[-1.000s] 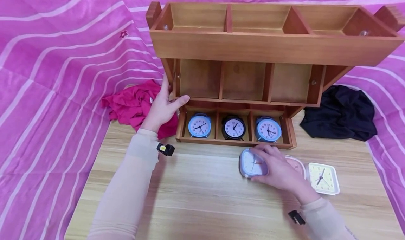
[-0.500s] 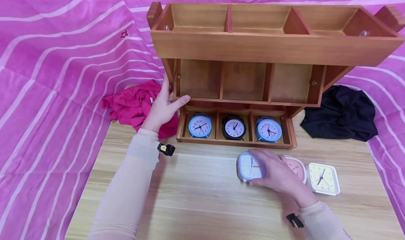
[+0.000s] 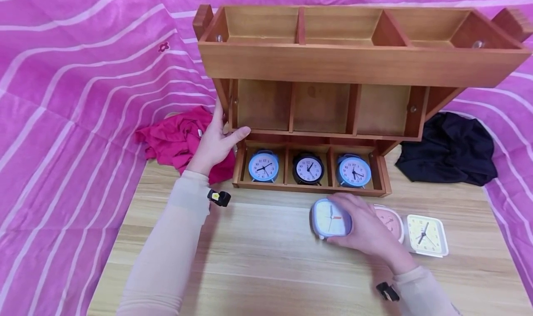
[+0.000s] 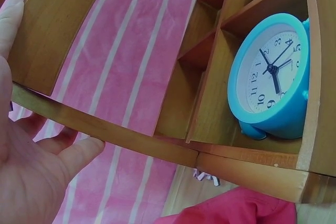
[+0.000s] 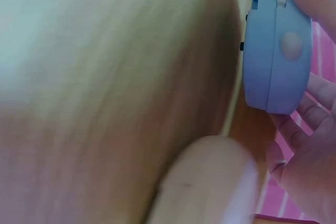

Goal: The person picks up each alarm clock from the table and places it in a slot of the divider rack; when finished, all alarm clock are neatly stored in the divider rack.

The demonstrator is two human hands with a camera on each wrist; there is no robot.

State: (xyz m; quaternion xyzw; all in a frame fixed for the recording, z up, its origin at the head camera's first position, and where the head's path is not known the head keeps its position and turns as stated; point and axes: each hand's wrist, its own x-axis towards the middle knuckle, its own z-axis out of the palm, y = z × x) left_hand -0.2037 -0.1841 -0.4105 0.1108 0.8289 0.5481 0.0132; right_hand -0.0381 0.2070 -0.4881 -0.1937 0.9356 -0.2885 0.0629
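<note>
Against striped pink cloth (image 3: 83, 98), gripping pale blue clock (image 3: 329, 219), lower right, with right hand (image 3: 366, 226), shelf (image 3: 354, 66) with left hand (image 3: 213, 142); might jostle pink clock (image 3: 392, 221) by swinging right.

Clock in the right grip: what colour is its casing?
The casing is pale lavender-blue; it shows best in the right wrist view.
</note>
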